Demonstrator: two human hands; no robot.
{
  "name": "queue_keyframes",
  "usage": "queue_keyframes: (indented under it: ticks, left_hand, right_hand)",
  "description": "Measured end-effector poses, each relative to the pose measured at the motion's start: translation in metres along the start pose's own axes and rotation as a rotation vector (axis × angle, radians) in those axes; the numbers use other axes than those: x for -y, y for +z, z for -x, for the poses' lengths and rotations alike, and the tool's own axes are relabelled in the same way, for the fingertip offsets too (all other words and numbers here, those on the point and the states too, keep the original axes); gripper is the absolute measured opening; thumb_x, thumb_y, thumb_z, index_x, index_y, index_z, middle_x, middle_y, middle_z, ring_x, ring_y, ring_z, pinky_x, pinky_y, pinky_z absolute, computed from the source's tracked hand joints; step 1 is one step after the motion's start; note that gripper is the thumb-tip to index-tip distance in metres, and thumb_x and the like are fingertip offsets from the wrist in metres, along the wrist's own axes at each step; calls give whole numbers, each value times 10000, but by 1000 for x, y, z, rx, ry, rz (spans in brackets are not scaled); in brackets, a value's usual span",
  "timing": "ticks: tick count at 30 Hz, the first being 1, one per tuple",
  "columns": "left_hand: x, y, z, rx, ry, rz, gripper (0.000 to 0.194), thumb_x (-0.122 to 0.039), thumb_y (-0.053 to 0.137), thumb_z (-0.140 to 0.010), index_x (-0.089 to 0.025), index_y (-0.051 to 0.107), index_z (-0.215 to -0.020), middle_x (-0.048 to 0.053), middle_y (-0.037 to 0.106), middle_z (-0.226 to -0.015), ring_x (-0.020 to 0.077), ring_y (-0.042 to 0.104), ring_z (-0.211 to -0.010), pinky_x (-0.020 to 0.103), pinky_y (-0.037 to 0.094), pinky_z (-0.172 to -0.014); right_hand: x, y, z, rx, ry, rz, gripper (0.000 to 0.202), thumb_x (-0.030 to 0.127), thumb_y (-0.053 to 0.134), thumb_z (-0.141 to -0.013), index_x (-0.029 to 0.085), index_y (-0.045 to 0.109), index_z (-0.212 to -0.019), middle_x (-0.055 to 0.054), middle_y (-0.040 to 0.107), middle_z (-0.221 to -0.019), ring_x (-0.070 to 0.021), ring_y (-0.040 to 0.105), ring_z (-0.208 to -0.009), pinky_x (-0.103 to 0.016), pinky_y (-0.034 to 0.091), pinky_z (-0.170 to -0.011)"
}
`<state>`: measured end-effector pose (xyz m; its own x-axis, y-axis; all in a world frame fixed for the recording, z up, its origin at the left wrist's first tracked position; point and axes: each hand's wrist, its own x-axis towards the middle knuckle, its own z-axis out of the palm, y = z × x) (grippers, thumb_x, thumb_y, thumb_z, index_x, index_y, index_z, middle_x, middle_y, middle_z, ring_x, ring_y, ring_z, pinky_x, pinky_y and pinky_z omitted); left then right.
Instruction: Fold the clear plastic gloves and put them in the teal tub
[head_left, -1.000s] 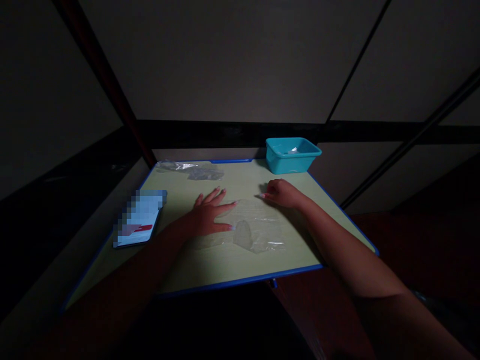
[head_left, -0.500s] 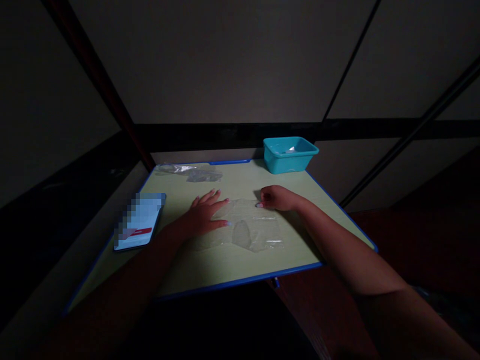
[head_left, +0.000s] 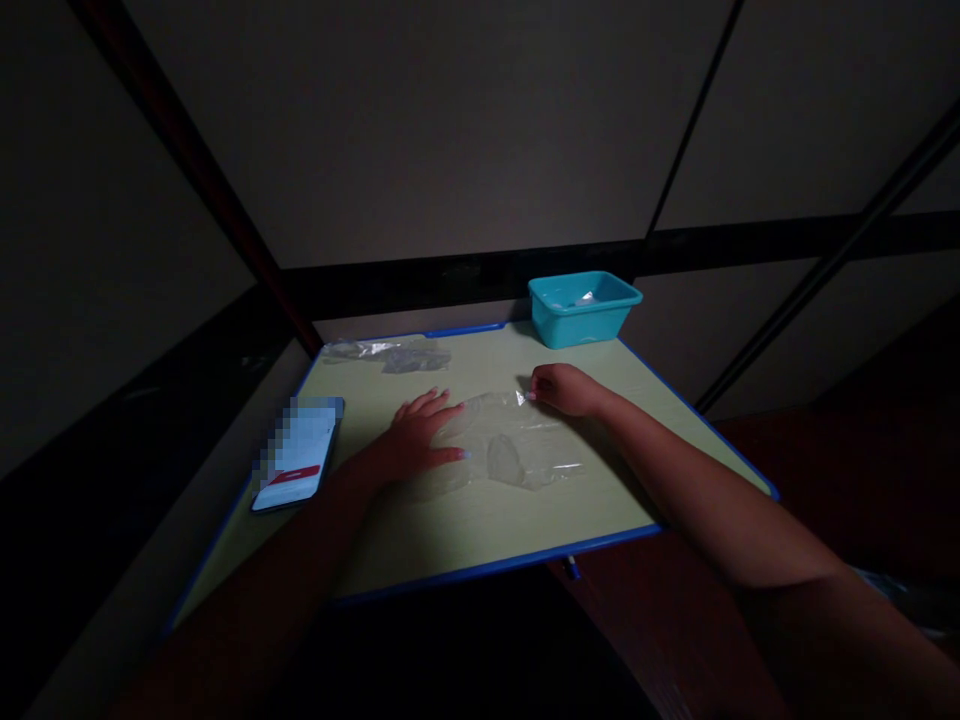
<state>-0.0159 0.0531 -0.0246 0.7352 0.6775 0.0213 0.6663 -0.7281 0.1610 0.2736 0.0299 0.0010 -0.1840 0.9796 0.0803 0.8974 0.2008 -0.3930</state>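
A thin, see-through piece of plastic film (head_left: 536, 445), with creases and an uneven outline, lies on the small table. Flat on its left part rests my left hand (head_left: 421, 440), fingers spread and palm down. My right hand (head_left: 561, 388) is closed in a pinch at the film's far right corner, where the plastic catches the light and lifts slightly. I cannot make out whether the film is a bag or another shape.
The pale yellow tabletop (head_left: 450, 540) has a blue rim. At its back right stands a turquoise plastic basket (head_left: 581, 327) with something shiny inside. More crumpled clear plastic (head_left: 409, 355) lies at the back left. A phone (head_left: 300, 455) lies at the left edge.
My right hand has moved slightly away from me and to the right, drawing the film's far corner up a little. My left hand stays flat on the film. The view has shifted slightly.
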Motion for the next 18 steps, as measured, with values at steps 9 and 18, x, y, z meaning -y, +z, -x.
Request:
queue_keyframes:
  ticks: [9,18]
  left_hand:
    - [3,-7,-2,-279,-133,19,553,-539,479,-839,-217,522,-1287,82,462,-1395,294,295,-1340,488,264,-1081]
    - [-4,-16,1,-278,-149,-31,469,-511,469,-857,-282,560,-1256,65,437,-1405,307,223,-1364,543,201,-1086]
  right_hand:
    - [0,8,-2,22,-22,-54,98,227,591,-804,156,607,-737,-23,632,-692,-122,512,-616,-216,328,-570]
    - [18,-15,16,-335,-110,-38,186,291,614,-802,146,626,-918,-99,638,-917,-214,576,-861,-306,426,-757]
